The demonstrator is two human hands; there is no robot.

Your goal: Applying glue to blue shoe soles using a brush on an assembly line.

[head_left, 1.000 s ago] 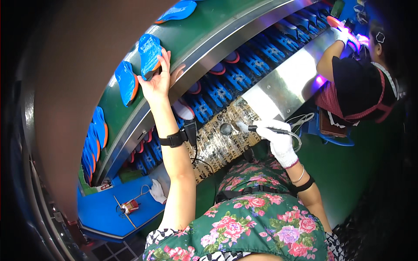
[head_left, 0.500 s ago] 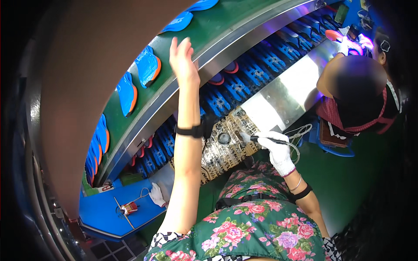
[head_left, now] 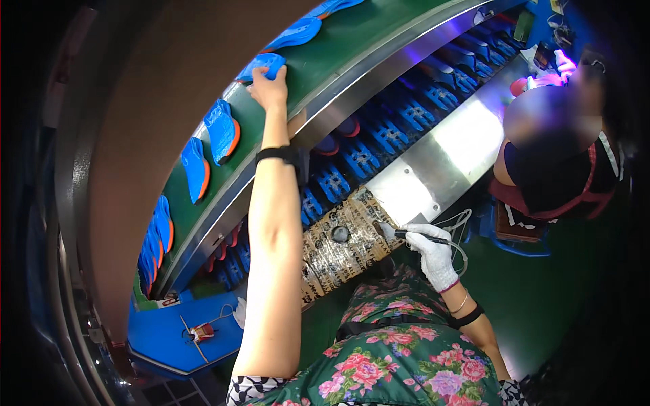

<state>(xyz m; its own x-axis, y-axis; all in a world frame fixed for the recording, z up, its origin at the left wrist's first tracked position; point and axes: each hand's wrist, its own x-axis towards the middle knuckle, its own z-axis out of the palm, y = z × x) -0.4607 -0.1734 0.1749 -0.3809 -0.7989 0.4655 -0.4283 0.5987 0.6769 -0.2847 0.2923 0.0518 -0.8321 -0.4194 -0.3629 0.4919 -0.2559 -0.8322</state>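
Observation:
My bare left hand (head_left: 269, 90) reaches over the green conveyor belt (head_left: 330, 64), its fingers and thumb closed around the near end of a blue shoe sole (head_left: 261, 65). That sole lies on the belt, partly covered by my fingers. In my white-gloved right hand (head_left: 435, 254) is a dark-handled brush (head_left: 401, 234) with a pale tip pointing left. A thin pale cord runs near this hand. The brush tip is over the edge of a ledge wrapped in printed tape (head_left: 349, 254), which carries a small round dark object (head_left: 340, 234).
More blue soles with orange edges (head_left: 222, 130) line the belt. A metal rail (head_left: 345, 108) separates it from a lower rack of blue holders (head_left: 362, 160). At right a co-worker (head_left: 558, 152) sits by a purple light. A blue table (head_left: 162, 331) with a small red-and-white object stands lower left.
My left hand has gone forward and left and taken hold of a blue sole; before, it was empty above the belt's edge. My right hand still holds the brush, nearly unmoved.

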